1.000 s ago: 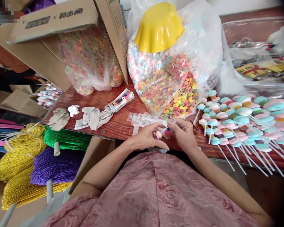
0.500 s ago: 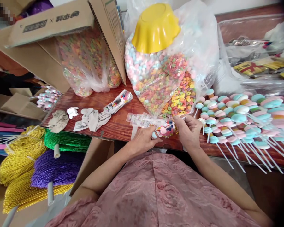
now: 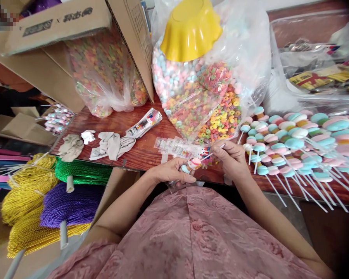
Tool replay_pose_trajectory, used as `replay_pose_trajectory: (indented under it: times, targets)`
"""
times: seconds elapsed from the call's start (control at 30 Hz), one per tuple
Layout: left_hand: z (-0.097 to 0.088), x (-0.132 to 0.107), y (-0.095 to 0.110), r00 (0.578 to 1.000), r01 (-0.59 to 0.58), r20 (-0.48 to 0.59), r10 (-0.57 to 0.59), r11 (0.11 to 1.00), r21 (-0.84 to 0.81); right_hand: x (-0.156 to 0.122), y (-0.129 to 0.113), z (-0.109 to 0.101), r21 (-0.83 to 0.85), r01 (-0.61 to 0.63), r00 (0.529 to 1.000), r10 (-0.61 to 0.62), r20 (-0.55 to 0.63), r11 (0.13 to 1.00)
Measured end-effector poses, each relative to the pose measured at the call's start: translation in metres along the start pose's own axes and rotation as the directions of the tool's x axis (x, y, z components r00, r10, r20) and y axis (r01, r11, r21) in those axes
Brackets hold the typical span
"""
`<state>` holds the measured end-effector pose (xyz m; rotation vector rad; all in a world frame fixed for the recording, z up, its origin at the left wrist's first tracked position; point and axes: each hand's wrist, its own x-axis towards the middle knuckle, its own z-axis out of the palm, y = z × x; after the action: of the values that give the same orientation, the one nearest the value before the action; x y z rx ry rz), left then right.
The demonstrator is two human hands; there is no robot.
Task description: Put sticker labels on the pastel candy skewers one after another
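My left hand [image 3: 174, 171] is closed around the head of a marshmallow lollipop [image 3: 194, 162], pink and pale blue, at the table's front edge. Clear printed film [image 3: 178, 183] shows under those fingers; how far it wraps the candy cannot be made out. My right hand [image 3: 231, 157] pinches the white lollipop stick [image 3: 212, 152] between thumb and fingers. Just beyond both hands lies a fanned row of clear printed packets [image 3: 177, 147]. Many finished-looking marshmallow lollipops [image 3: 293, 144] lie piled to the right of my right hand, sticks pointing toward me.
Behind stands a large bag of candy rings and marshmallows [image 3: 189, 93] with a yellow bowl [image 3: 190, 33] upside down on it. A cardboard box [image 3: 61, 23] holds another candy bag [image 3: 104, 73]. Pale gloves [image 3: 112, 145] and stacked packets [image 3: 145, 123] lie left. Coloured cord bundles [image 3: 72, 205] sit lower left.
Both hands have drawn slightly toward me, bringing the lollipop off the packet row to the table edge. More of its white stick shows between the hands.
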<state>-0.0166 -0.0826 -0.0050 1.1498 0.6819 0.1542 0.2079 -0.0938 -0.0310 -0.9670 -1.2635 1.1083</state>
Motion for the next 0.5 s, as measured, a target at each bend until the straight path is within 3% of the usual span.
replay_pose_trajectory:
  times: [0.27,0.4,0.5]
  targets:
    - [0.008,0.002,0.004,0.982,-0.044,-0.173,0.081,0.977,0.210,-0.017,-0.006,0.017,-0.038,-0.022,0.999,0.021,-0.035,0.999]
    - [0.010,0.000,0.005,0.923,-0.140,-0.275,0.269,0.901,0.411,-0.011,-0.014,0.016,-0.109,0.016,0.983,-0.036,-0.180,0.994]
    - [0.010,-0.003,0.006,0.916,-0.122,-0.295,0.273,0.888,0.444,-0.006,-0.020,0.011,-0.172,0.029,0.958,-0.077,-0.276,0.985]
